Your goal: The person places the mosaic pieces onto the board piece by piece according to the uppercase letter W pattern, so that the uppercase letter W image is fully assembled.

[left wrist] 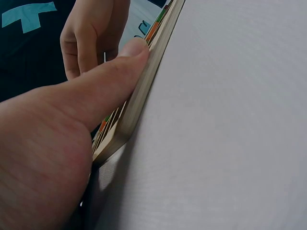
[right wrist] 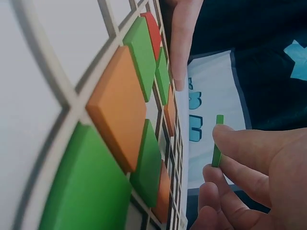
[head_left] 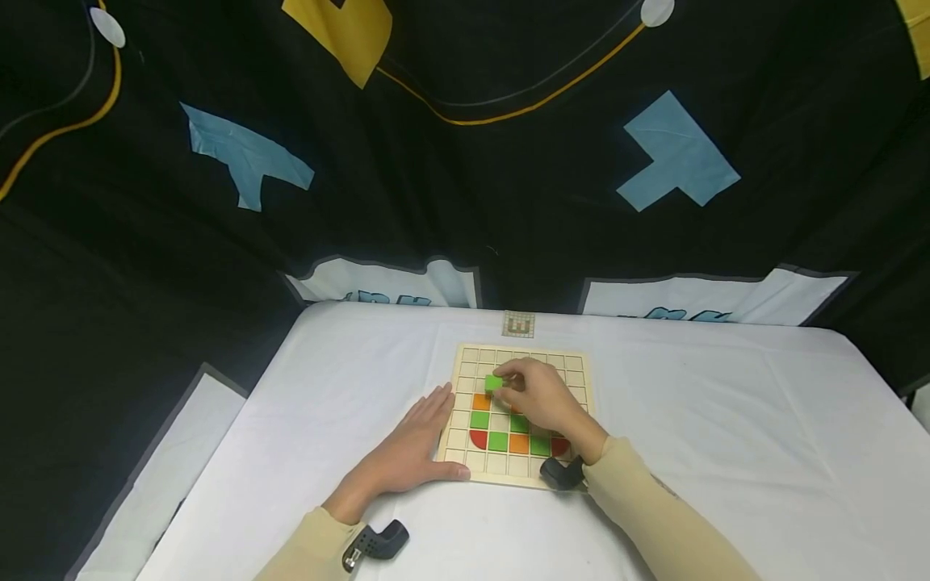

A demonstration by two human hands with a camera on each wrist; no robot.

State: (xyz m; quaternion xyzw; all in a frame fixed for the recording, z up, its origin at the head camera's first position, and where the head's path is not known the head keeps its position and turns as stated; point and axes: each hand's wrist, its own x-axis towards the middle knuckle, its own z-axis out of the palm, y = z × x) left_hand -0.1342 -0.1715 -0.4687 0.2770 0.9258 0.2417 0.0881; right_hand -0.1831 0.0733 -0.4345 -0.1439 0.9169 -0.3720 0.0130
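Observation:
A wooden grid board (head_left: 496, 464) lies on the white-covered table. My right hand (head_left: 541, 394) pinches a small green square tile (head_left: 492, 383) between thumb and fingers over the upper left part of the grid. In the right wrist view this green tile (right wrist: 217, 155) is held on edge, apart from the board. My left hand (head_left: 403, 456) rests along the board's left side, fingers straight, with its thumb (left wrist: 129, 52) on the near edge. Orange tiles (head_left: 519, 444), green tiles (head_left: 497, 441) and red rounded tiles (head_left: 478, 439) sit in the grid; the right hand partly covers some.
A small gridded card with a letter-like mark (head_left: 518, 324) lies beyond the board at the table's far edge. The white cloth (head_left: 690, 420) covers the table. A black printed curtain (head_left: 465, 194) hangs behind it. Each wrist wears a dark device (head_left: 385, 539).

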